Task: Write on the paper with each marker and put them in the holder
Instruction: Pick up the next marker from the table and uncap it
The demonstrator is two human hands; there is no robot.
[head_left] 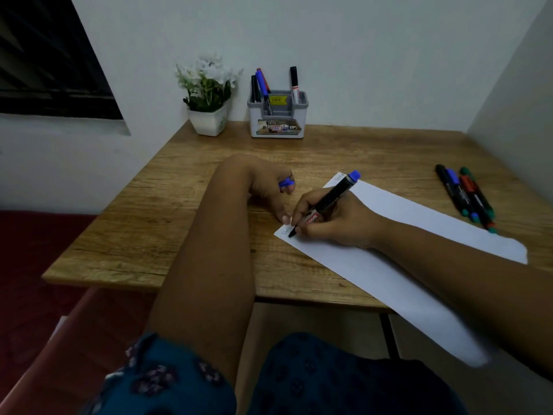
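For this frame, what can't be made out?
All head view:
- Writing on the white paper sheet: too small.
- Blue marker cap: mostly hidden in the left hand.
- Black marker with blue end: label covered by the right hand.
- Grey plastic holder: label blurred.

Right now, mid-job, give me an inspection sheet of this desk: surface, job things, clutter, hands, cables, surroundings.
Surface: wooden table, against the wall.
Job's things: paper lies slanted; blue-ended marker has its tip on the paper's near-left corner; four markers lie at right; holder at the back already has several markers.
Clutter: potted white flowers beside the holder.
Hands: right hand grips the marker; left hand holds a blue cap, one finger pressing the paper's edge.
Cables: nothing seen.
Surroundings: pale walls, dark window at left.
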